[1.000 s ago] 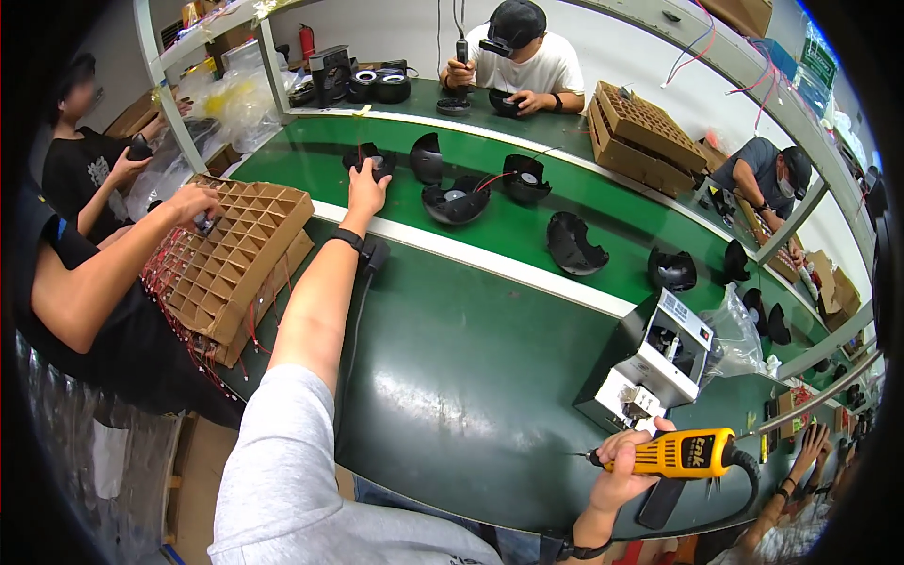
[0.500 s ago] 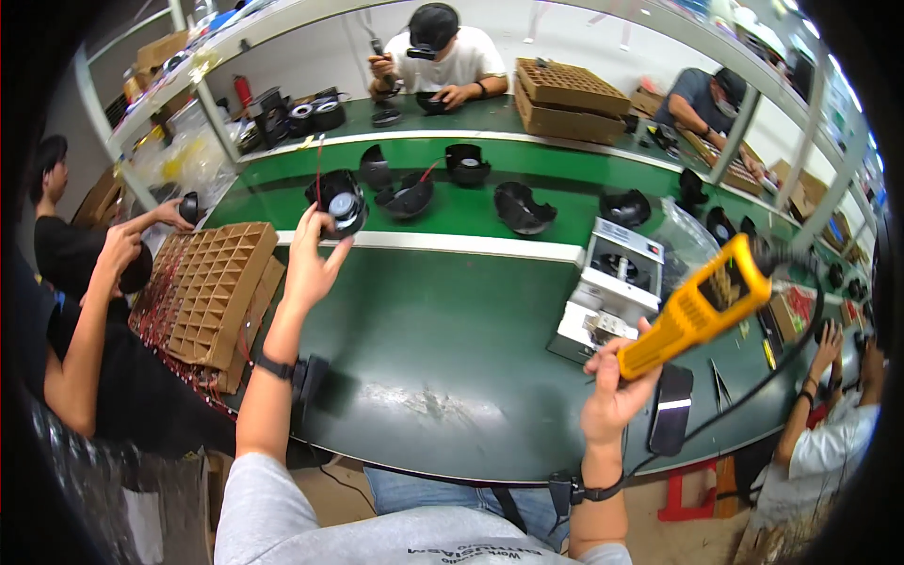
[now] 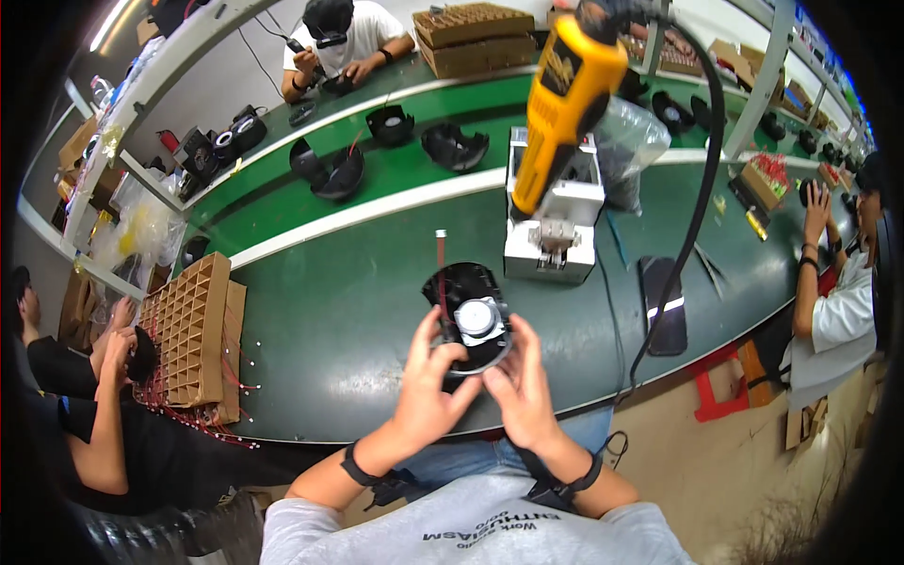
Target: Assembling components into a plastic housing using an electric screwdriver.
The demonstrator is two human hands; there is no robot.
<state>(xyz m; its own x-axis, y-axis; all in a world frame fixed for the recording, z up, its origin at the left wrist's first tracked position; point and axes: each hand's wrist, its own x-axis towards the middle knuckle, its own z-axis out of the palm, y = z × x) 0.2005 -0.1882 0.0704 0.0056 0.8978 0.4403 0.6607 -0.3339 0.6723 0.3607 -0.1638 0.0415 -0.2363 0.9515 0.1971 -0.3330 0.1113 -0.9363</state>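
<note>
Via the head feed, I record dark printed lettering [image 3: 492, 530], inverted, across the wearer's grey shirt [image 3: 471, 513]. I also note yellowish lettering on the dark label [image 3: 558, 68] of the yellow power tool [image 3: 554, 113], indistinct.

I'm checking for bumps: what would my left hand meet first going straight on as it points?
The black shell, which the left hand appears to be touching, though exact depth is unclear.
</note>
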